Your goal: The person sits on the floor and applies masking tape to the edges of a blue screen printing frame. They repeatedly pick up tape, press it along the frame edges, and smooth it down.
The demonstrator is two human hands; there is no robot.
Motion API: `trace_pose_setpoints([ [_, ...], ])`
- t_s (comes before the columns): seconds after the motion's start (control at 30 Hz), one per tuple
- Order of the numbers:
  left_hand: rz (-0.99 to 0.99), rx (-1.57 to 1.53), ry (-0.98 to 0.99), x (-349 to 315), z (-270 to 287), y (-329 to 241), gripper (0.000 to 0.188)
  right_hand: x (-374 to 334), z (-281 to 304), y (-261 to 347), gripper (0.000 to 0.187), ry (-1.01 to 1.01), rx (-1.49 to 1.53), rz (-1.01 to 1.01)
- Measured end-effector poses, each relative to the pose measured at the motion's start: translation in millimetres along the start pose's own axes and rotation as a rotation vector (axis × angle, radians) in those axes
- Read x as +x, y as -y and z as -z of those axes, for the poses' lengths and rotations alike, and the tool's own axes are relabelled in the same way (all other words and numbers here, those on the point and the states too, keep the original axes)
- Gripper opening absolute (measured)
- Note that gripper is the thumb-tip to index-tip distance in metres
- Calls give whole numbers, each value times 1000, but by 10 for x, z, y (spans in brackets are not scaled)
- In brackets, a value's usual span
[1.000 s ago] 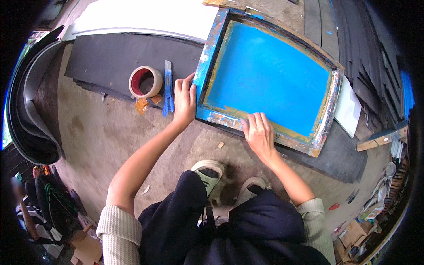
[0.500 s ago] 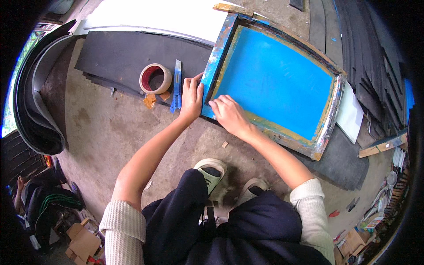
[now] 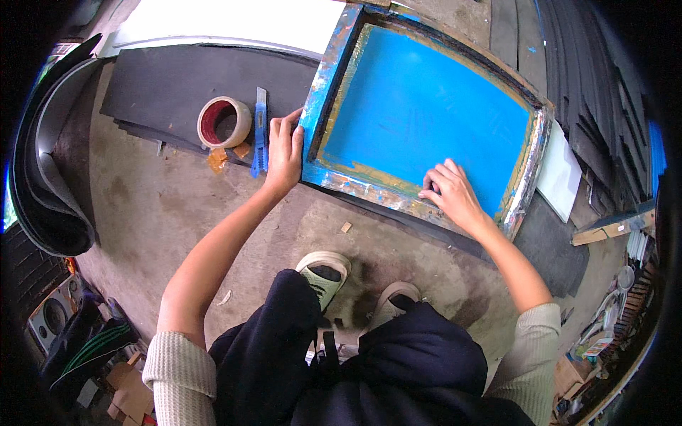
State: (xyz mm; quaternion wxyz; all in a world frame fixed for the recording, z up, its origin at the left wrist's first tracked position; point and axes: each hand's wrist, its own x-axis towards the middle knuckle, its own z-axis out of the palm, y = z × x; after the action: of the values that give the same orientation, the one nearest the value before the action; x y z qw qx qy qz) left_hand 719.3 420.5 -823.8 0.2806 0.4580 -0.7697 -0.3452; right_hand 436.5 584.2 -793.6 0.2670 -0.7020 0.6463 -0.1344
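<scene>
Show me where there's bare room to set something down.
The black sheet left of the tape roll, below the white sheet, is bare; so is most floor between the rolled mat and left forearm. Crowded: tape roll, knife, left hand and frame, side by side.

Right fingers (image 3: pixel 445 174) moved rightward, farther from left fingers (image 3: pixel 285 132)

I can see a big curled black sheet (image 3: pixel 64 236) on my left. Nearer me are a speaker (image 3: pixel 54 314), dark cloth with green stripes (image 3: pixel 98 348) and brown cardboard (image 3: pixel 131 392). A big white sheet (image 3: pixel 227 21) lies ahead. On my right, long black strips (image 3: pixel 582 85) lie near some wood (image 3: pixel 604 231).
</scene>
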Motion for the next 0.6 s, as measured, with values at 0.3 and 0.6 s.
trace_pose_setpoints([
  [0.3, 35, 5, -8, -16, 5, -7, 33, 919, -382, 479, 52, -88, -87, 65],
  [0.6, 28, -10, -45, -18, -16, -4, 31, 1466, -669, 912, 68, -269, -83, -23],
])
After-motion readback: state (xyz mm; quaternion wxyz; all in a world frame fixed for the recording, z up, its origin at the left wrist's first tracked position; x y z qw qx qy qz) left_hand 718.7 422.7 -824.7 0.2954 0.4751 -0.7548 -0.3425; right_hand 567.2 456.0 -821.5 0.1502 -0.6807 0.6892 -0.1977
